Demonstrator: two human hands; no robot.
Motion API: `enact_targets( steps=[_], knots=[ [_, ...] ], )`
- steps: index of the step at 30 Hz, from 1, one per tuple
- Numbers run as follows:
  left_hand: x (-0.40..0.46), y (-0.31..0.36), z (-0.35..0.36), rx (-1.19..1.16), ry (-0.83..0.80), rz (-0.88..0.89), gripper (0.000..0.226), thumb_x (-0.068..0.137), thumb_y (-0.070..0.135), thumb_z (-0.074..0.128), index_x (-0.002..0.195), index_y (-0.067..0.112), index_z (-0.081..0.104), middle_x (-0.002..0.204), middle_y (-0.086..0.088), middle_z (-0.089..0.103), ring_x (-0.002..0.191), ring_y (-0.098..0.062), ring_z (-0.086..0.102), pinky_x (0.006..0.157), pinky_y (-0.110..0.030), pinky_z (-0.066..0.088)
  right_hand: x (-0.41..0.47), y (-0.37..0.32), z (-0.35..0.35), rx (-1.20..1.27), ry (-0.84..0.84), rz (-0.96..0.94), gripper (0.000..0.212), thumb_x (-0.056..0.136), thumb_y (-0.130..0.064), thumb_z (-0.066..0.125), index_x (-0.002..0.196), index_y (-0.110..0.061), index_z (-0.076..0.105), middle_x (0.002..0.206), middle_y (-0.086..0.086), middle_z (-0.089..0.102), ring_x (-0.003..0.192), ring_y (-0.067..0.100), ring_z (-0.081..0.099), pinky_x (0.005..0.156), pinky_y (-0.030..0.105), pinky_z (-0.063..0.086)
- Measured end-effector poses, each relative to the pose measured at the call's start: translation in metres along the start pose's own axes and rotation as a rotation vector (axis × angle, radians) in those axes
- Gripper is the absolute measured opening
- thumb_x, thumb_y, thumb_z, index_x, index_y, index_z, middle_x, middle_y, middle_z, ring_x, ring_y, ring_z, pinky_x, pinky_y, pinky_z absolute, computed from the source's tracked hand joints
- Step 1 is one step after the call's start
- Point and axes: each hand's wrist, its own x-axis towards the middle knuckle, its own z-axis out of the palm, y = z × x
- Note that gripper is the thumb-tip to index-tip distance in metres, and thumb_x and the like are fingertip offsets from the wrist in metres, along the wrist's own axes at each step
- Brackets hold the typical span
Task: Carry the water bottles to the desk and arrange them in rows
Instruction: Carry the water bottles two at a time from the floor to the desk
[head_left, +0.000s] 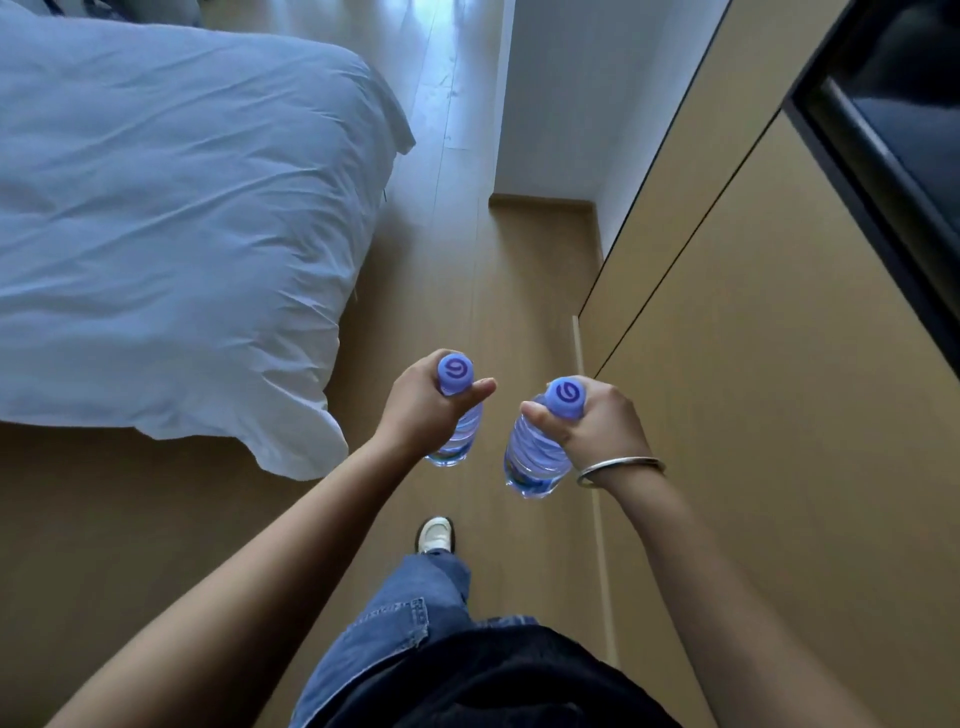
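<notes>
Arms outstretched — left hand (423, 402) and right hand (597, 421) each clamped around an upright bottle's neck.

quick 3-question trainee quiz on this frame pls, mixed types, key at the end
1. True or false: each hand grips a bottle near its cap.
2. Which wrist wears the bangle? A) left B) right C) both
3. Fill in: the bed lies on the person's ____ side.

Key:
1. True. The left hand grips the left bottle; the right hand grips the right bottle; both caps show above the fingers.
2. B.
3. Left.
</notes>
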Motion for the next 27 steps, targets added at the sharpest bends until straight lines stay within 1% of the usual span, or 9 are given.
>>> enact_targets(
  steps=[6,8,11,13,18,20,23,25,27],
  knots=[
    [0.100,0.002,-0.025,0.009,-0.027,0.013,0.033,0.076,0.033,0.074,0.088,0.005,0.061,0.082,-0.013,0.066,0.082,-0.031,0.061,0.077,-0.044,0.049,0.084,-0.031,0.017,0.085,0.162,0.034,0.024,0.071,-0.029,0.077,0.080,-0.010,0.066,0.078,0.010,0.069,0.077,0.029,0.064,0.072,0.037,0.051],
    [0.123,0.001,-0.029,0.005,-0.026,0.017,0.032,0.076,0.032,0.074,0.088,0.005,0.061,0.082,-0.013,0.066,0.082,-0.031,0.061,0.077,-0.044,0.049,0.106,-0.036,0.018,0.104,0.179,0.048,0.023,0.070,-0.028,0.077,0.080,-0.011,0.066,0.077,0.008,0.069,0.076,0.028,0.064,0.072,0.035,0.050],
    [0.155,-0.002,-0.029,-0.002,-0.041,-0.004,0.033,0.077,0.031,0.074,0.089,0.004,0.061,0.084,-0.014,0.066,0.083,-0.032,0.061,0.078,-0.044,0.049,0.138,-0.040,0.019,0.106,0.161,0.049,0.022,0.071,-0.029,0.077,0.081,-0.013,0.066,0.073,0.003,0.066,0.073,0.023,0.062,0.070,0.031,0.048],
    [0.176,-0.005,-0.027,-0.009,-0.054,-0.031,0.034,0.077,0.031,0.074,0.089,0.002,0.061,0.085,-0.016,0.066,0.084,-0.033,0.061,0.078,-0.044,0.048,0.159,-0.042,0.021,0.124,0.152,0.070,0.023,0.071,-0.029,0.077,0.080,-0.012,0.065,0.074,0.004,0.067,0.072,0.021,0.061,0.070,0.029,0.047],
    [0.232,-0.008,-0.016,-0.013,-0.095,-0.074,0.034,0.077,0.031,0.074,0.088,0.001,0.061,0.085,-0.018,0.065,0.084,-0.035,0.060,0.078,-0.047,0.050,0.227,-0.042,0.028,0.150,0.122,0.119,0.026,0.070,-0.026,0.078,0.081,-0.007,0.065,0.078,0.010,0.068,0.075,0.027,0.061,0.072,0.033,0.049],
    [0.260,-0.008,-0.012,-0.011,-0.101,-0.085,0.033,0.077,0.030,0.074,0.088,0.002,0.061,0.084,-0.017,0.066,0.084,-0.035,0.060,0.078,-0.046,0.050,0.259,-0.040,0.029,0.155,0.105,0.131,0.021,0.070,-0.025,0.078,0.078,-0.011,0.065,0.078,0.009,0.068,0.079,0.029,0.064,0.076,0.038,0.051],
    [0.312,-0.008,-0.004,0.005,-0.091,-0.103,0.033,0.077,0.032,0.073,0.088,0.004,0.062,0.084,-0.014,0.066,0.082,-0.031,0.061,0.076,-0.042,0.050,0.313,-0.038,0.027,0.172,0.075,0.141,0.020,0.070,-0.024,0.079,0.071,-0.025,0.059,0.074,0.000,0.064,0.080,0.027,0.065,0.078,0.041,0.054],
    [0.350,-0.005,0.003,0.018,-0.074,-0.112,0.031,0.077,0.032,0.073,0.088,0.006,0.062,0.083,-0.011,0.066,0.081,-0.029,0.061,0.073,-0.039,0.050,0.355,-0.037,0.023,0.174,0.055,0.134,0.018,0.070,-0.024,0.079,0.073,-0.021,0.061,0.075,-0.001,0.064,0.080,0.026,0.065,0.078,0.040,0.054],
    [0.389,0.000,0.011,0.012,-0.052,-0.125,0.028,0.077,0.031,0.073,0.089,0.008,0.062,0.083,-0.010,0.066,0.081,-0.028,0.062,0.073,-0.037,0.050,0.400,-0.038,0.017,0.158,0.025,0.111,0.022,0.070,-0.023,0.079,0.081,-0.010,0.065,0.083,0.007,0.066,0.084,0.029,0.063,0.080,0.040,0.052]
  ],
)
